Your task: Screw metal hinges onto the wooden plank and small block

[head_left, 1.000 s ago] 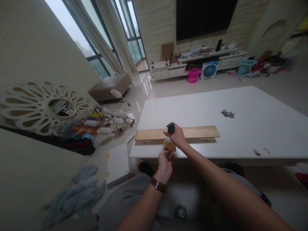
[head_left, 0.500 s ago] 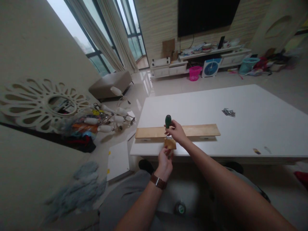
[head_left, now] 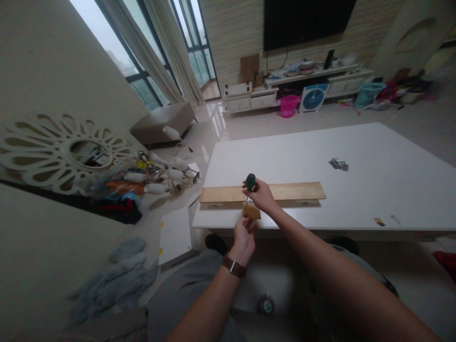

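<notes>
My right hand [head_left: 262,195] is closed around the green handle of a screwdriver [head_left: 251,182], which points down. Its tip meets the top of a small wooden block [head_left: 252,212] near a bit of metal; what sits under the tip is too small to make out. My left hand [head_left: 245,239] grips the near side of that block, fingers partly under it. Behind both hands a long light wooden board [head_left: 297,191] lies across the white table [head_left: 270,152], with pale pieces along its near edge.
Several metal brackets [head_left: 338,165] lie on the table at the right. Two small items [head_left: 380,222] rest by the near edge. On the floor at the left are a white panel [head_left: 175,237], a lamp fixture [head_left: 174,175] and a decorative mirror [head_left: 90,153].
The screwdriver handle has tipped slightly toward me and sits a little lower. My right fingers have shifted round it. The left hand and the block have stayed nearly in place.
</notes>
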Tool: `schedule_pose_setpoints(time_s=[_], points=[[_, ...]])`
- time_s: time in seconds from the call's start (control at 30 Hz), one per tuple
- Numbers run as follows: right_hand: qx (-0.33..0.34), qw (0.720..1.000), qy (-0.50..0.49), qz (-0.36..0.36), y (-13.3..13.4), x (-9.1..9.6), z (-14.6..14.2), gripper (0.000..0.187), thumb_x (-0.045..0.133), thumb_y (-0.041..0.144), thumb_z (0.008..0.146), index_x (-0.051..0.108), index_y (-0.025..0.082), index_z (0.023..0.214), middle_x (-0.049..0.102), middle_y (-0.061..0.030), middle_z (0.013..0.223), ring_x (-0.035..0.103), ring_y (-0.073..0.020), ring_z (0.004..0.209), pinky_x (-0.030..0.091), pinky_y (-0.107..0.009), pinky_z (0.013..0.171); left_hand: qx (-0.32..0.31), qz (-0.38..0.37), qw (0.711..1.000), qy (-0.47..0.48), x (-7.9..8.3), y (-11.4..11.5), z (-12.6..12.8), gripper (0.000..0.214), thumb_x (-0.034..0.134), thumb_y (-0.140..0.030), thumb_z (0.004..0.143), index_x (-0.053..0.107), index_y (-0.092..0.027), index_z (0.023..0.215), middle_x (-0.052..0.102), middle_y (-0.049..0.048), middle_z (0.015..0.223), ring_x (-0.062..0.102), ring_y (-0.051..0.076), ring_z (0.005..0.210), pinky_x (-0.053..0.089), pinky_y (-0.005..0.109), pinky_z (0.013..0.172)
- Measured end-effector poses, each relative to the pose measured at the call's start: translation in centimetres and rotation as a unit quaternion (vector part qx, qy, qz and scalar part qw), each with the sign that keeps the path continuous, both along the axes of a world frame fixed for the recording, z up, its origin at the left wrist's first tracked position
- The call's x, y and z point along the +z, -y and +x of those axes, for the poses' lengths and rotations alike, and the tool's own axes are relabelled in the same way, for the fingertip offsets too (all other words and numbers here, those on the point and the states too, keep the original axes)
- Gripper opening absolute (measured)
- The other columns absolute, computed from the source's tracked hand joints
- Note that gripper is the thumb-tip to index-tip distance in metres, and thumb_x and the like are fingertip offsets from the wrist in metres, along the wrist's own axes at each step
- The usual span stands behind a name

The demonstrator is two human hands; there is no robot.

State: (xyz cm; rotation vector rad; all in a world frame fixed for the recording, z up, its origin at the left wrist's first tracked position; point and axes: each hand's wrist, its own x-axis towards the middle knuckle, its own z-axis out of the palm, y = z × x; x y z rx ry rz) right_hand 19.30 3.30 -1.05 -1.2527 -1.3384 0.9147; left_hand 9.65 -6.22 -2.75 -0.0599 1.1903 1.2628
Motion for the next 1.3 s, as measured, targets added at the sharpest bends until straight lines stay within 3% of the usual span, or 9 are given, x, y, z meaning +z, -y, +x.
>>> schedule_pose_setpoints(time_s=[0.27, 0.37, 0.53, 0.73, 0.93, 1.17, 1.3], points=[[0.049, 0.993, -0.095, -0.057, 0.23, 0.62, -0.02, 0.029, 0.068, 0.025, 0.071, 0.062, 0.023, 0.099, 0.075, -0.0043, 0.104, 0.069, -0.0152, 0.064, 0.052, -0.027, 0.053, 0.003, -0.018, 1.0, -0.005, 0.19, 0.1, 0.04, 0.019, 0.055, -0.002, 0.087, 0.067, -0.016, 0.084, 0.069, 0.0045, 0.089, 0.064, 0.013, 0.08, 0.049, 0.027, 0.068], [0.026, 0.997, -0.062, -0.036, 0.39, 0.67, 0.07, 0.03, 0.072, 0.03, 0.071, 0.062, 0.023, 0.099, 0.072, -0.0015, 0.097, 0.067, -0.0146, 0.06, 0.049, -0.027, 0.053, 0.004, -0.018, 1.0, -0.003, 0.36, 0.14, 0.05, 0.02, 0.054, -0.001, 0.089, 0.067, -0.016, 0.084, 0.069, 0.004, 0.09, 0.064, 0.013, 0.08, 0.049, 0.027, 0.069], [-0.043, 0.998, 0.041, 0.007, 0.13, 0.15, 0.35, 0.022, 0.078, 0.03, 0.07, 0.063, 0.022, 0.083, 0.067, 0.0006, 0.079, 0.056, -0.0153, 0.063, 0.043, -0.029, 0.06, 0.003, -0.014, 1.0, 0.005, 0.49, 0.11, 0.05, 0.022, 0.054, 0.0, 0.09, 0.067, -0.016, 0.083, 0.069, 0.0036, 0.089, 0.064, 0.013, 0.079, 0.05, 0.027, 0.069], [-0.013, 1.0, 0.001, 0.003, -0.18, -0.09, 0.25, 0.021, 0.07, 0.024, 0.072, 0.068, 0.021, 0.094, 0.079, -0.0038, 0.095, 0.058, -0.015, 0.064, 0.046, -0.031, 0.064, 0.002, -0.018, 1.0, 0.003, 0.53, 0.07, 0.04, 0.021, 0.054, 0.0, 0.09, 0.066, -0.016, 0.084, 0.069, 0.003, 0.088, 0.064, 0.012, 0.078, 0.05, 0.027, 0.069], [0.017, 0.998, -0.047, -0.035, -0.01, 0.38, 0.07, 0.025, 0.065, 0.02, 0.073, 0.063, 0.023, 0.097, 0.077, -0.0043, 0.101, 0.065, -0.0149, 0.063, 0.049, -0.028, 0.057, -0.003, -0.019, 1.0, -0.009, 0.52, 0.13, 0.08, 0.02, 0.055, -0.001, 0.088, 0.067, -0.017, 0.086, 0.07, 0.0042, 0.088, 0.065, 0.013, 0.079, 0.05, 0.026, 0.068], [-0.033, 0.999, 0.012, -0.011, 0.07, 0.12, 0.24, 0.025, 0.077, 0.031, 0.07, 0.058, 0.024, 0.084, 0.066, 0.0012, 0.076, 0.059, -0.0164, 0.061, 0.043, -0.029, 0.057, -0.003, -0.012, 1.0, -0.008, 0.42, 0.14, 0.04, 0.02, 0.056, -0.001, 0.084, 0.068, -0.017, 0.086, 0.07, 0.0046, 0.09, 0.064, 0.013, 0.079, 0.051, 0.027, 0.069], [-0.015, 0.999, 0.015, -0.024, 0.09, 0.07, 0.32, 0.024, 0.076, 0.033, 0.071, 0.06, 0.024, 0.087, 0.066, 0.001, 0.073, 0.057, -0.0175, 0.06, 0.044, -0.03, 0.058, 0.0, -0.01, 1.0, -0.008, 0.39, 0.16, 0.05, 0.02, 0.056, -0.002, 0.085, 0.068, -0.017, 0.085, 0.071, 0.0046, 0.092, 0.064, 0.013, 0.078, 0.05, 0.026, 0.068]])
